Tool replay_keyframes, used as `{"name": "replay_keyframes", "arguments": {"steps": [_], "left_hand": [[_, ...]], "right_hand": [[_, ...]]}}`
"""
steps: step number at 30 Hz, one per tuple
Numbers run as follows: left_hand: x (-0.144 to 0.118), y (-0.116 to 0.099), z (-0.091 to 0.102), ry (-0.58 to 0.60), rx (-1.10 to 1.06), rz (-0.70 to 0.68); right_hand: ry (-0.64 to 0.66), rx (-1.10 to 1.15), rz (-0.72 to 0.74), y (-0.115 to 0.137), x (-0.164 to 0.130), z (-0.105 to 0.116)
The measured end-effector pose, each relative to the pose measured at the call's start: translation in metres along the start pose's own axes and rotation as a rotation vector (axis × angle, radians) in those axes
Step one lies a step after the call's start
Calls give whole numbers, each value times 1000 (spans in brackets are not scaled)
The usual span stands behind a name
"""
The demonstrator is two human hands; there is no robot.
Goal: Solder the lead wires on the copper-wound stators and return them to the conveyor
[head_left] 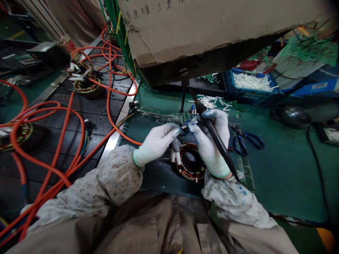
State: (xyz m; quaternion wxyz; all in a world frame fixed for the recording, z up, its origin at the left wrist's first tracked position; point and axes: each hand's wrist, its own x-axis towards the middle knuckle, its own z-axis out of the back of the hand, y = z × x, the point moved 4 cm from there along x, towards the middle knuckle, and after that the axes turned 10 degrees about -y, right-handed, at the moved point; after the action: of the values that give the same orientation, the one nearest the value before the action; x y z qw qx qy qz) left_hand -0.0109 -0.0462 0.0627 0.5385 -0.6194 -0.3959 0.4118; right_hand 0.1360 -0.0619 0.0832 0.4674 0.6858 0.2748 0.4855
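Observation:
My left hand (158,140), in a white glove with grey fingertips, is closed in a pinch above the stator (182,173). Its fingertips meet thin leads whose exact shape is too small and blurred to make out. My right hand (215,141), gloved with blue-stained fingertips, is closed around a black, stick-shaped tool with a thick cable (221,146). The right thumb and finger come close to the left fingertips. Below the hands, the ring-shaped stator with copper windings lies on the dark mat (156,180). White sleeves (176,157) stand up at its left side.
Blue-handled pliers (241,139) lie right of my right hand. Loose white tubes (209,102) are scattered behind, near a blue bin (233,92) of more tubes. A cardboard box (206,31) overhangs the back. Orange cables (108,95) and another stator (88,88) occupy the left conveyor.

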Motion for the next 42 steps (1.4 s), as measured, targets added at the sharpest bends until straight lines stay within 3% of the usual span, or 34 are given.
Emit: {"name": "replay_keyframes", "arguments": {"steps": [8, 17, 21, 26, 29, 34, 39, 42], "left_hand": [[1, -1, 0, -68, 20, -17], [2, 2, -1, -77, 83, -21], [6, 2, 8, -109, 235, -158], [2, -2, 16, 127, 502, -340], [-5, -7, 19, 118, 603, -398], [-3, -6, 22, -53, 578, -247], [8, -1, 25, -101, 355, -127], [12, 0, 25, -127, 284, -67]], "right_hand": [[-72, -24, 64, 3, -3, -1], [-33, 1, 20, -1, -3, 0], [28, -61, -10, 2, -4, -3], [74, 27, -53, 0, -8, -6], [72, 38, -83, -8, -15, -8], [156, -137, -2, -25, -23, -16], [198, -191, 38, -34, -19, -17], [125, -196, 26, -33, -16, -6]]}}
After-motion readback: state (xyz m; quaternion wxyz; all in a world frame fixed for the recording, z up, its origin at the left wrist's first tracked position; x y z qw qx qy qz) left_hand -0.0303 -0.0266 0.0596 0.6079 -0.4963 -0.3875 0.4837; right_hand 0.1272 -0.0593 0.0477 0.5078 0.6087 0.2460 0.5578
